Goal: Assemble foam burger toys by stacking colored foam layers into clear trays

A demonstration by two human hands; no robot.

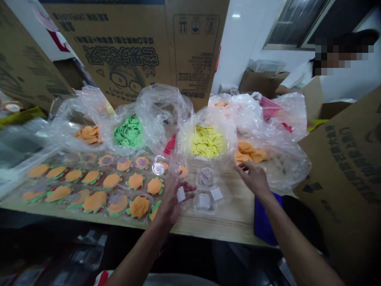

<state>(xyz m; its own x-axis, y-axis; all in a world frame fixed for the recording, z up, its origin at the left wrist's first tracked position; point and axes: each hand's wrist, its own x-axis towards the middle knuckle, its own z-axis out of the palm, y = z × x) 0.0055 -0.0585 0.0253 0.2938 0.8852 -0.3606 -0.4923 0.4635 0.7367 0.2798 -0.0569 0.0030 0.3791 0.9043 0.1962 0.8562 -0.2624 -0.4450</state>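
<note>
My left hand [172,198] pinches a small white square [181,194] at the table [235,222] front, beside the clear clamshell case [208,190]. Right hand [253,176] open, fingers spread, nothing held, just short of the orange pieces [248,151] in their plastic bag. Risk, as I judge it: loose bag film snags the fingers and spills pieces; square slips from the light pinch

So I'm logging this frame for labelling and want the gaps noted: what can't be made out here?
- Left hand: fingers overlap a white square; grip unclear.
- Clear tray: contents too small to name.
- Pink items: veiled by a plastic bag.
- Far-left table: blurred.
- Right hand: whether it touches the orange pieces is unclear.
</note>
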